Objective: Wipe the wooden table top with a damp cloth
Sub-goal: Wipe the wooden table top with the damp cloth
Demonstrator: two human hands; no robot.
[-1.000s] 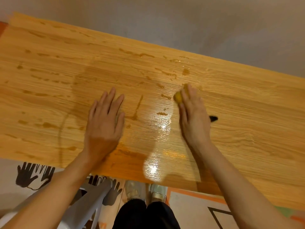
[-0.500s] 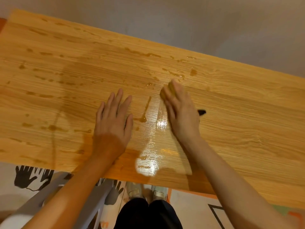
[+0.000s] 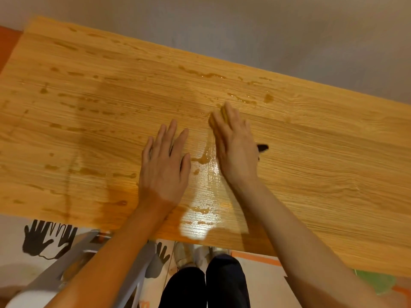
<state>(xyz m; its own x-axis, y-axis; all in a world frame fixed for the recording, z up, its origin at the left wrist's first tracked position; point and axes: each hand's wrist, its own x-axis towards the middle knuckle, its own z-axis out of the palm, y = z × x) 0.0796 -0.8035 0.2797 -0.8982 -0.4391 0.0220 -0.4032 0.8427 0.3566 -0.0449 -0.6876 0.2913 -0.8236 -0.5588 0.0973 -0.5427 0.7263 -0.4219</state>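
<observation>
A wooden table top (image 3: 322,174) fills the view, spotted with water drops and streaks. A shiny wet band (image 3: 204,201) runs from the middle toward the near edge. My right hand (image 3: 235,143) lies flat and presses a small yellow cloth (image 3: 222,114) onto the wood; only a sliver of the cloth shows between my fingers. A dark bit (image 3: 262,147) sticks out to the right of that hand; what it is I cannot tell. My left hand (image 3: 164,165) rests palm down with fingers spread, just left of the wet band, holding nothing.
A grey wall (image 3: 266,30) runs along the table's far edge. Below the near edge are a white chair frame (image 3: 66,274), my dark trouser legs (image 3: 206,285) and shoes, and a floor mat with black hand prints (image 3: 44,238).
My right hand slid the cloth leftward across the wet patch, closer to my left hand. The left hand stayed planted on the table. The view shifted slightly.
</observation>
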